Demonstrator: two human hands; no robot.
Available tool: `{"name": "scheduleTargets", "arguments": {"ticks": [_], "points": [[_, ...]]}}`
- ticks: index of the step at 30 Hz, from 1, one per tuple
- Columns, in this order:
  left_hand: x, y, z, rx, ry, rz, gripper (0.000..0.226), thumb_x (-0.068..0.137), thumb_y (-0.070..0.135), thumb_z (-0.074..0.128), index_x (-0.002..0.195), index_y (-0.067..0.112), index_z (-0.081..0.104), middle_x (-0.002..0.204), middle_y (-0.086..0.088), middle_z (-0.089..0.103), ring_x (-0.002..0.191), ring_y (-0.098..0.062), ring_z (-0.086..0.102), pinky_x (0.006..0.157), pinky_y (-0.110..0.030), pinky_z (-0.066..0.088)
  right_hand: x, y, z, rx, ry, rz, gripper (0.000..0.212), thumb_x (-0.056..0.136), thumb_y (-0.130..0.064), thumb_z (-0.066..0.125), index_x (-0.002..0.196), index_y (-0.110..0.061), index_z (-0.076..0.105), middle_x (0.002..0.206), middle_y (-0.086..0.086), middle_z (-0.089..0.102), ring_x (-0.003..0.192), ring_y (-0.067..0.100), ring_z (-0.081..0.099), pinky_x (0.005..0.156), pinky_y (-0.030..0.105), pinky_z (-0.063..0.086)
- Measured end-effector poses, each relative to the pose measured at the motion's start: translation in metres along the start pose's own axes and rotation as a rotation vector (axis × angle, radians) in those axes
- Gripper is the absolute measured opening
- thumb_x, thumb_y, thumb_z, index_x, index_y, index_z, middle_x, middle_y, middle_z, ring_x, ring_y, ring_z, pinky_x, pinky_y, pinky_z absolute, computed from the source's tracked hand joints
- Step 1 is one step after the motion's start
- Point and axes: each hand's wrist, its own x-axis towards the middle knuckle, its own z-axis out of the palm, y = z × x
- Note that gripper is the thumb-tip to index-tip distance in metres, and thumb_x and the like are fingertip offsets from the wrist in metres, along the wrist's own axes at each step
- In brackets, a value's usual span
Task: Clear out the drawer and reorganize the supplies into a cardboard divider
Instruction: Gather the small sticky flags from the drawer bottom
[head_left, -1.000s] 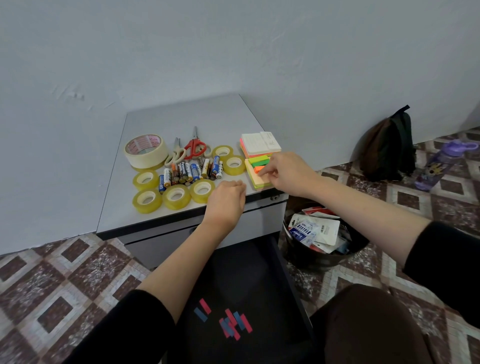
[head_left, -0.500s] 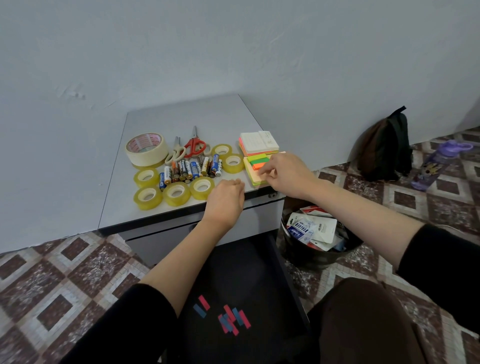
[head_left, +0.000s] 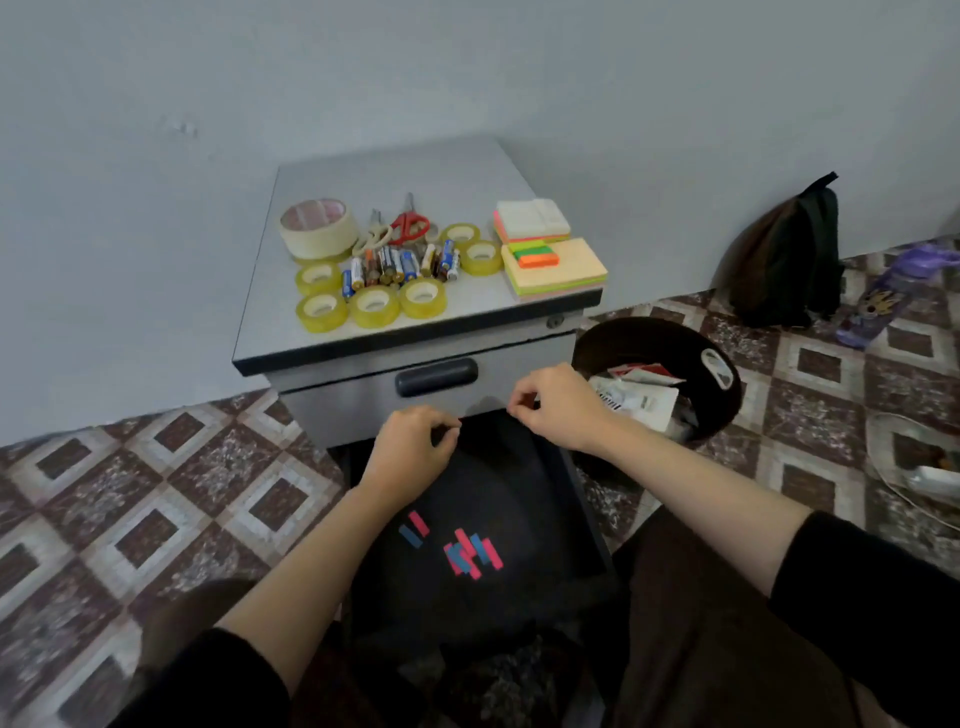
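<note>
Open drawer (head_left: 583, 493): red and blue strips (head_left: 472, 558) on dark bottom. Bin (head_left: 649, 328): paper packaging (head_left: 635, 402), print unreadable. Cabinet top (head_left: 389, 176): tape rolls (head_left: 374, 307), batteries (head_left: 400, 265), scissors (head_left: 408, 226), sticky notes (head_left: 569, 265). Above drawer: left hand (head_left: 410, 452) curled, nothing seen held; right hand (head_left: 561, 410) fingertips pinched, contents unclear.

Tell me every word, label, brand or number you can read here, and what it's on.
Nothing reads clearly in this view.
Row of small batteries: printed wrappers, too small to read.
Wide cream tape roll: red print inside its core, blurred.
White packaging in the black round bin: barcode and print, blurred.
Oval sticker on the bin's rim: illegible.
Purple plastic bottle: a picture, no readable words.
</note>
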Motion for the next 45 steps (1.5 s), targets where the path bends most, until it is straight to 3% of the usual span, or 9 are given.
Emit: {"name": "scheduleTargets", "arguments": {"ticks": [7, 13, 16, 20, 23, 29, 36, 45], "points": [[-0.046, -0.038, 0.014, 0.034, -0.194, -0.259, 0.017, 0.088, 0.017, 0.061, 0.098, 0.01, 0.073, 0.103, -0.004, 0.069, 0.093, -0.014, 0.062, 0.08, -0.017, 0.041, -0.017, 0.003, 0.063, 0.034, -0.137, 0.046, 0.015, 0.088, -0.018, 0.059, 0.089, -0.015, 0.074, 0.094, 0.003, 0.07, 0.09, 0.019, 0.063, 0.085, 0.037, 0.052], [-0.061, -0.067, 0.037, 0.038, -0.365, -0.422, 0.02, 0.091, 0.018, 0.057, 0.106, 0.012, 0.069, 0.107, -0.005, 0.068, 0.091, -0.01, 0.059, 0.078, -0.017, 0.042, -0.017, 0.014, 0.1, 0.033, -0.23, 0.133, 0.013, 0.089, -0.015, 0.06, 0.095, -0.014, 0.072, 0.097, 0.003, 0.068, 0.091, 0.016, 0.062, 0.077, 0.027, 0.049], [-0.057, -0.077, 0.048, 0.028, -0.363, -0.461, 0.02, 0.091, 0.016, 0.057, 0.106, 0.01, 0.069, 0.108, -0.005, 0.067, 0.096, -0.014, 0.061, 0.08, -0.018, 0.042, -0.012, 0.021, 0.12, 0.005, -0.279, 0.19, 0.014, 0.089, -0.015, 0.061, 0.098, -0.013, 0.071, 0.1, 0.006, 0.069, 0.092, 0.019, 0.063, 0.074, 0.026, 0.049], [-0.038, -0.1, 0.054, -0.015, -0.237, -0.498, 0.02, 0.09, 0.013, 0.056, 0.102, 0.007, 0.071, 0.105, -0.009, 0.069, 0.094, -0.019, 0.063, 0.076, -0.016, 0.04, 0.0, 0.026, 0.144, -0.023, -0.331, 0.242, 0.016, 0.089, -0.014, 0.059, 0.1, -0.013, 0.07, 0.101, 0.006, 0.068, 0.093, 0.02, 0.064, 0.072, 0.026, 0.048], [-0.027, -0.116, 0.067, 0.03, -0.292, -0.5, 0.021, 0.089, 0.012, 0.055, 0.104, 0.008, 0.07, 0.106, -0.007, 0.068, 0.097, -0.021, 0.062, 0.078, -0.017, 0.041, 0.008, 0.028, 0.163, -0.036, -0.367, 0.298, 0.014, 0.088, -0.013, 0.06, 0.099, -0.013, 0.07, 0.1, 0.006, 0.068, 0.093, 0.021, 0.064, 0.073, 0.028, 0.049], [-0.029, -0.142, 0.111, 0.121, -0.504, -0.448, 0.025, 0.088, 0.013, 0.056, 0.109, 0.011, 0.069, 0.111, -0.01, 0.067, 0.103, -0.026, 0.062, 0.091, -0.035, 0.049, 0.011, 0.042, 0.205, -0.104, -0.468, 0.433, 0.021, 0.088, -0.018, 0.059, 0.105, -0.009, 0.067, 0.109, 0.011, 0.063, 0.1, 0.027, 0.061, 0.079, 0.033, 0.049], [-0.033, -0.154, 0.138, 0.205, -0.669, -0.349, 0.042, 0.085, 0.012, 0.061, 0.127, 0.018, 0.057, 0.131, -0.006, 0.047, 0.118, -0.024, 0.05, 0.098, -0.036, 0.043, 0.004, 0.044, 0.231, -0.133, -0.53, 0.431, 0.02, 0.091, -0.013, 0.053, 0.108, -0.004, 0.061, 0.112, 0.014, 0.061, 0.103, 0.028, 0.06, 0.08, 0.034, 0.047], [-0.033, -0.164, 0.149, 0.215, -0.633, -0.408, 0.031, 0.085, -0.002, 0.055, 0.112, 0.011, 0.062, 0.12, -0.009, 0.052, 0.109, -0.025, 0.052, 0.089, -0.035, 0.046, 0.001, 0.046, 0.241, -0.07, -0.508, 0.516, 0.015, 0.09, -0.011, 0.057, 0.103, -0.004, 0.061, 0.107, 0.013, 0.062, 0.098, 0.026, 0.061, 0.07, 0.029, 0.042]]}}
